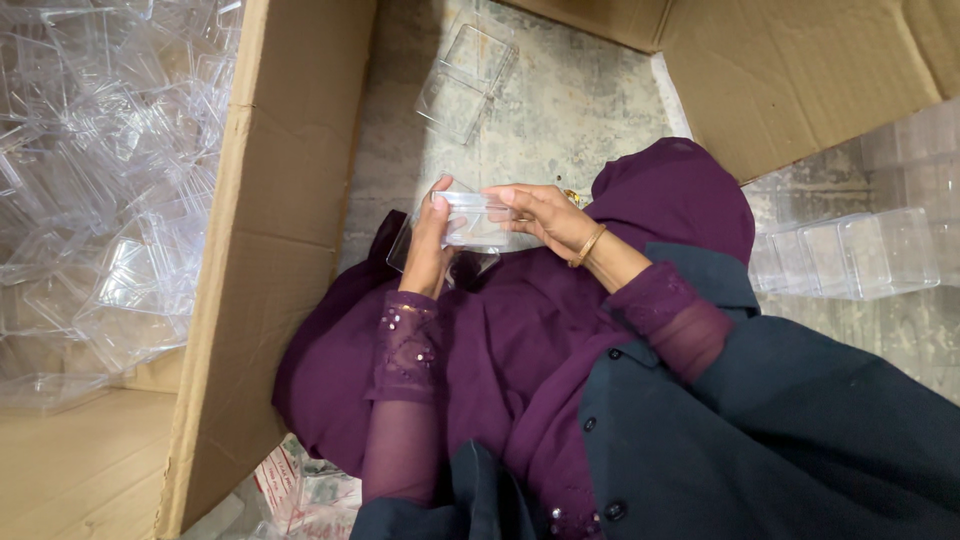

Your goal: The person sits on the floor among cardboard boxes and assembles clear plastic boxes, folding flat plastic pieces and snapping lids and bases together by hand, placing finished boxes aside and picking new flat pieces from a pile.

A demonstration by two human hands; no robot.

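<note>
Head view: both hands hold a small clear rectangular plastic box [470, 222] above a purple-clothed lap [500, 340]. Left hand [428, 250] grips the box's left end, fingers curled round it; right hand [545, 215] pinches its right end. Left of the lap stands an open cardboard carton [270, 250] heaped with clear boxes. Beyond the lap, another clear box [465, 80] lies on grey floor.

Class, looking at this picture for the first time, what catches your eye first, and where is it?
Mid-frame, both hands, left and right, hold a clear box over purple cloth. A carton at left brims with clear boxes.
</note>
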